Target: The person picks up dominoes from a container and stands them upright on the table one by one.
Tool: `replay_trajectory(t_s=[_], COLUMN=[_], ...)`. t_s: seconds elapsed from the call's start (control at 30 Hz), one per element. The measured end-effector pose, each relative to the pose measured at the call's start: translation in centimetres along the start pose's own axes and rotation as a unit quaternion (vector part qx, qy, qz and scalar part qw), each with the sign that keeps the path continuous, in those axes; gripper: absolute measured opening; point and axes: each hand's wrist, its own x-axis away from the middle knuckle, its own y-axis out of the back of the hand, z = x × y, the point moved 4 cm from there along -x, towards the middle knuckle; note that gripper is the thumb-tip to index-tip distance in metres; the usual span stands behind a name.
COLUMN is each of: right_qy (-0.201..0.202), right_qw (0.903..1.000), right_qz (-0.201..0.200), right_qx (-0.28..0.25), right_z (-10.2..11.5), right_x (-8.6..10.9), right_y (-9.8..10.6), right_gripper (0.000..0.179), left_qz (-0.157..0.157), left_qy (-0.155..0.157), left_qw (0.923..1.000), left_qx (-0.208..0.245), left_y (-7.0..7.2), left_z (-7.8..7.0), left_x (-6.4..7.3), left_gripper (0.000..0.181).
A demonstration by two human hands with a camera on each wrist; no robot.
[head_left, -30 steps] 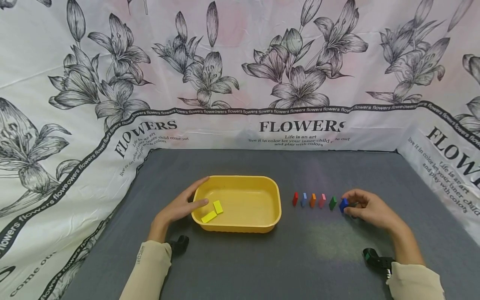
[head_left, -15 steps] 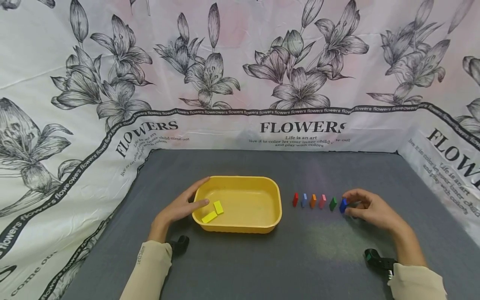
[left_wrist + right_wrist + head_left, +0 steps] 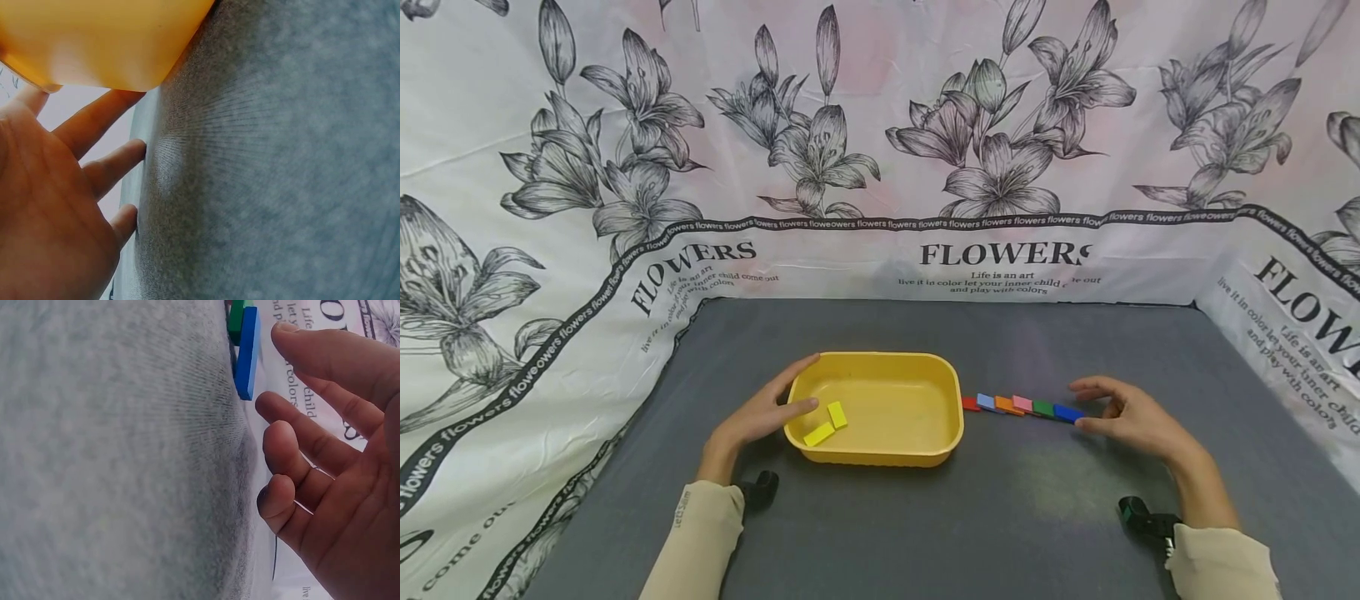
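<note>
A row of coloured dominoes lies toppled leftward on the dark tabletop, each leaning over its neighbour. The red domino (image 3: 971,404) ends the row at the tray; after it come the light blue domino (image 3: 987,402), orange domino (image 3: 1007,405), pink domino (image 3: 1022,402), green domino (image 3: 1043,407) and blue domino (image 3: 1067,413). My right hand (image 3: 1138,421) hovers just right of the blue domino, fingers loosely bent and holding nothing; the right wrist view shows a gap between them. My left hand (image 3: 756,412) rests on the yellow tray (image 3: 887,458) at its left side, fingers straight and spread.
Two yellow dominoes, one upper (image 3: 837,414) and one lower (image 3: 818,434), lie inside the tray near its left wall. A white cloth printed with flowers (image 3: 1000,167) borders the grey tabletop (image 3: 910,533) at the back and sides.
The upright dominoes have fallen over to the left, the red one reaching the tray. My right hand has parted from the blue domino and shifted slightly left. The left hand stays put.
</note>
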Motion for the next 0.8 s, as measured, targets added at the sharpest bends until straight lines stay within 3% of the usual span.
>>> replay_trajectory(t_s=[0.8], right_qy=[0.001], right_qw=[0.9999], right_qz=[-0.013], right_qx=[0.008], right_z=[0.25], right_x=[0.03], right_y=[-0.13], right_gripper=[0.050], left_qz=[0.004], left_qy=[-0.010], left_qw=[0.9999], left_qx=[-0.003], left_y=[0.05], left_z=[-0.01], left_x=[0.15], left_gripper=[0.074])
